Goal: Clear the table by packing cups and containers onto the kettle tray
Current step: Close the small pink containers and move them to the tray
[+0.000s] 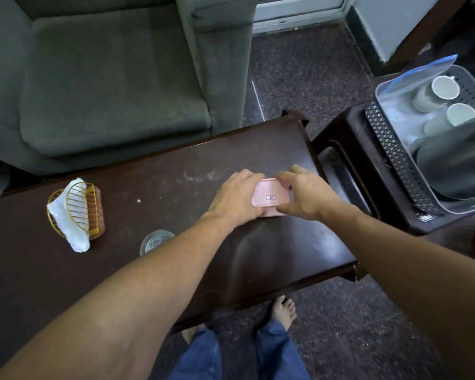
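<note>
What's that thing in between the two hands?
A pink container sits between the left hand and right hand, which grip its sides on the dark table. The head view shows it.

Glossy dark wood table (176, 165), matt pink plastic container (269, 193), gold wire basket (77, 204).

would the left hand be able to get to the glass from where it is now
Probably yes, but not right away: the left hand grips the pink container with the right hand. The glass stands right by the left forearm, with nothing between them.
</note>
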Motion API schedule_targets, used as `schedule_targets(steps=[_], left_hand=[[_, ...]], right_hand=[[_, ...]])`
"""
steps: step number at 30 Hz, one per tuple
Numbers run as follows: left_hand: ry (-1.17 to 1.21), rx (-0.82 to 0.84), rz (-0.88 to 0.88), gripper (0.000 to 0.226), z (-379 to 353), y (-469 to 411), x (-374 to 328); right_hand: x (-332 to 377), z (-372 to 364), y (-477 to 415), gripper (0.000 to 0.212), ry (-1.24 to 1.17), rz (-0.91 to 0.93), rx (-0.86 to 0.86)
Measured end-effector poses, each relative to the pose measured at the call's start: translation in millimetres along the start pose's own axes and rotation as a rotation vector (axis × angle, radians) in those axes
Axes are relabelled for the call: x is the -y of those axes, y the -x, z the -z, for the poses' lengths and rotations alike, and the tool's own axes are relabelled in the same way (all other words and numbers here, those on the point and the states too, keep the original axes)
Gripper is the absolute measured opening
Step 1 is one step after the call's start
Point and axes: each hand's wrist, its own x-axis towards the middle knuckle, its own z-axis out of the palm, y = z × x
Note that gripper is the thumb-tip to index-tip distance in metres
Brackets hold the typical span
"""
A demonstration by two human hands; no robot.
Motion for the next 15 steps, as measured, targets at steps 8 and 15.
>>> schedule_targets(steps=[8, 15], left_hand=[[-0.120, 0.102, 0.028, 0.082, -26, -9, -11], [0.036, 0.088, 0.116, 0.090, -46, -9, 1]], right_hand=[[-28, -29, -3, 0.060, -0.011, -0.012, 0.055], [-43, -46, -15, 0.066, 0.014, 0.040, 0.007]])
